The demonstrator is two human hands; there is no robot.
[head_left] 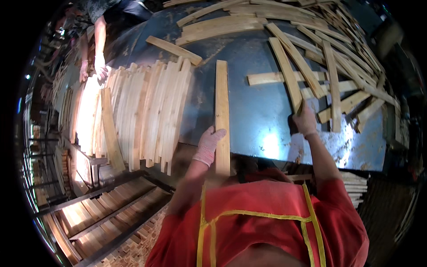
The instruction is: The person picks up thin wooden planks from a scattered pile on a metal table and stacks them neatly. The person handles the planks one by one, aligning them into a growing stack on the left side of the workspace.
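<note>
Head view: the left hand (208, 146) is closed on the edge of a wooden plank (222, 98), which extends forward from this hand and also back toward the body. The right hand (305, 119) grips the near end of a slanted board (283, 66). Left of the left hand stands a row of pale strips (151, 107), with a co-worker's hand (101, 66) at its far side. Beyond the right hand, loose boards (331, 82) lie crossed on the bluish table (253, 118).
</note>
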